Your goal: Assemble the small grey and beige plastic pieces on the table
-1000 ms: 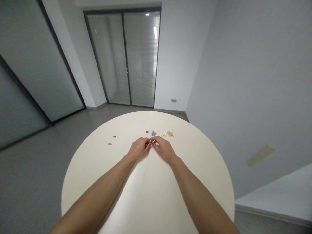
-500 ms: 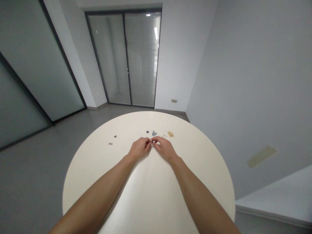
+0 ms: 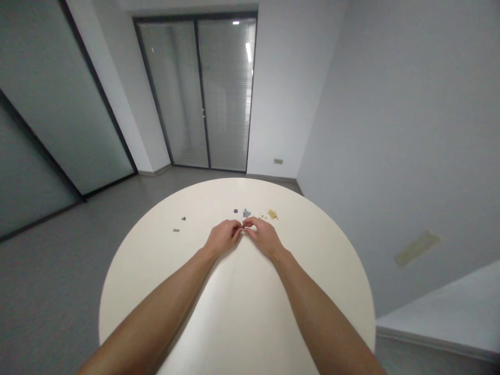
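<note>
Two hands meet near the far side of a round white table (image 3: 308, 291), the left hand (image 3: 223, 237) and the right hand (image 3: 264, 237) curled toward each other, with the forearms running back across the top. Their fingertips (image 3: 237, 225) close in from both sides on a tiny dark piece (image 3: 242, 226) held between them. It looks gripped rather than released, but it is too small here to tell its shape or which hand bears it more, and whether it touches the table is hidden. Just beyond the hands lie a dark square (image 3: 235, 211), a grey bit (image 3: 246, 213), a few pale crumbs (image 3: 262, 216) and a small heap of tan bits (image 3: 272, 214). Well off to the left are a dark stud (image 3: 183, 219) and a flat grey strip (image 3: 176, 230). For work this small, the best approach seems to be keeping both wrists low and steady, pressing with the pads rather than the nails, and squeezing evenly, since a sideways slip could flick the piece among its neighbours.
</note>
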Motion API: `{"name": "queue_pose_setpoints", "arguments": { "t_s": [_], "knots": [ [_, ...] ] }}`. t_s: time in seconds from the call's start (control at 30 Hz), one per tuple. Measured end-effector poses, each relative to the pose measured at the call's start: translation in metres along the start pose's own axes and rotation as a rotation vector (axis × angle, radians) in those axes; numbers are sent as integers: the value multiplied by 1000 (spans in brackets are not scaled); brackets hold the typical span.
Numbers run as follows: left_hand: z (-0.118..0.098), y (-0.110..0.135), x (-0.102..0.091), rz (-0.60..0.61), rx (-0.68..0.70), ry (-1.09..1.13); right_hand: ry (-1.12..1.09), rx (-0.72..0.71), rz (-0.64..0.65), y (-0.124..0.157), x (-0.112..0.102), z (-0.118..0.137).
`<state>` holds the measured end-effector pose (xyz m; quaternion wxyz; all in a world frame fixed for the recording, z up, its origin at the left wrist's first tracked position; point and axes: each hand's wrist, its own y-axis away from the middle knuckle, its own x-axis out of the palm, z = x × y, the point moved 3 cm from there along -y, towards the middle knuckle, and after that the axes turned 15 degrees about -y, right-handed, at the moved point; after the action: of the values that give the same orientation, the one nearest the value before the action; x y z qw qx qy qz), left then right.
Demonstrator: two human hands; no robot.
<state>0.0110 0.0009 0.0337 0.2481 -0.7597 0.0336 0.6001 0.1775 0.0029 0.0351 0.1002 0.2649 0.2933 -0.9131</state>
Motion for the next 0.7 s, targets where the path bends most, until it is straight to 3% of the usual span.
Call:
{"name": "queue_pose_setpoints", "arguments": {
  "t_s": [0.7],
  "knots": [
    [1,0,4,-16,-7,-21,13,18,-14,1,1,-2]
  ]
}}
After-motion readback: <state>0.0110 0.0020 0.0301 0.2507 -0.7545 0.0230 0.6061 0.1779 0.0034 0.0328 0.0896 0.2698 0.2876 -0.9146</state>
